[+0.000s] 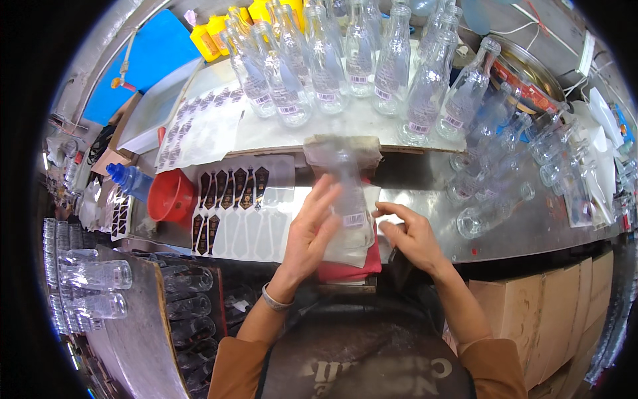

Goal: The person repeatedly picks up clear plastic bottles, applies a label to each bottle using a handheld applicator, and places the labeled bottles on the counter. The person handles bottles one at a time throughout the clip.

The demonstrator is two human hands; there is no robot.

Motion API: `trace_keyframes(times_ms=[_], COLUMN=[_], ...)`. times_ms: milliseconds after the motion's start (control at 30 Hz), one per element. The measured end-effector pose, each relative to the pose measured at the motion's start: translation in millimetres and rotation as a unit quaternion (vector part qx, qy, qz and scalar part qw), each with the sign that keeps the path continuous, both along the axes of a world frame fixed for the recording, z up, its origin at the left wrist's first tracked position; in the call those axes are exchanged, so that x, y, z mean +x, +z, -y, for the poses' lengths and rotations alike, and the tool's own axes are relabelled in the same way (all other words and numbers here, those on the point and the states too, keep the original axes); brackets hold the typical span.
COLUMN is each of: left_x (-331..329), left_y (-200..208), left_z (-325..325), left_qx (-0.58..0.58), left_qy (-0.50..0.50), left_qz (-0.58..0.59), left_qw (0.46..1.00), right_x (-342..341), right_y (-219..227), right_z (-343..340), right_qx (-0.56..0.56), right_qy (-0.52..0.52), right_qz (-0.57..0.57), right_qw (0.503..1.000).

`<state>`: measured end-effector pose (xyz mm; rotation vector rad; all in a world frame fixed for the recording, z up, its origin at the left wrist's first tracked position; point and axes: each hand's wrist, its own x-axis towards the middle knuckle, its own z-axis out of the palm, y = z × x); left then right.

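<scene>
A clear glass bottle [352, 196] with a printed label lies between my hands on a cloth pad, its neck pointing away and blurred. My left hand [311, 229] is at the bottle's left side with fingers stretched out; whether they touch the glass I cannot tell. To the right, my right hand [413, 238] is a little apart from it, thumb and fingers loosely bent and separated, nothing visible between them. Left of my left hand lies a sheet of decals [242, 206]; dark bottle-shaped ones remain at its left and top, while the others show as pale outlines.
Upright clear bottles [359, 60] crowd the raised white shelf, beside another label sheet [203, 123]. A red cup [171, 195] and a blue-capped bottle [129, 181] stand left. More bottles [495, 211] lie on the metal table at right. Cardboard boxes [531, 319] are below right.
</scene>
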<state>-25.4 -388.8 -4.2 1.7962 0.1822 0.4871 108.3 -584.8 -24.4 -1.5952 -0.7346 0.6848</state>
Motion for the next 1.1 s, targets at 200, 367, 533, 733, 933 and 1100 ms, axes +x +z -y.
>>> trace_keyframes(times_ms=[200,367,533,733,933,1100], left_x=[2.8,5.2,4.7,3.0,4.8,6.1], left_y=[-9.7,-12.0,-15.2,-19.5,-18.6,-17.4], left_z=[-1.0,4.2,5.1,4.2,3.7,5.2], left_qx=[0.05,0.027,0.02,0.024,0.036,0.034], left_qy=[0.014,0.018,0.022,0.023,0.024,0.025], left_qz=[0.002,0.009,0.005,0.004,0.002,0.005], left_qw=[0.999,0.999,1.0,0.999,0.999,0.999], right_x=[8.1,9.0,6.9,6.1,14.2,40.9], right_y=[-2.4,7.3,6.6,13.8,-19.2,-47.5], right_z=[-27.1,-38.4,-40.0,-39.5,-38.5,-18.6], right_qx=[-0.002,-0.004,0.002,-0.008,0.056,0.116], right_qy=[-0.019,0.001,0.02,0.027,-0.022,-0.213], right_qz=[-0.059,-0.05,-0.048,-0.051,-0.073,-0.295], right_qw=[0.998,0.999,0.999,0.998,0.996,0.924])
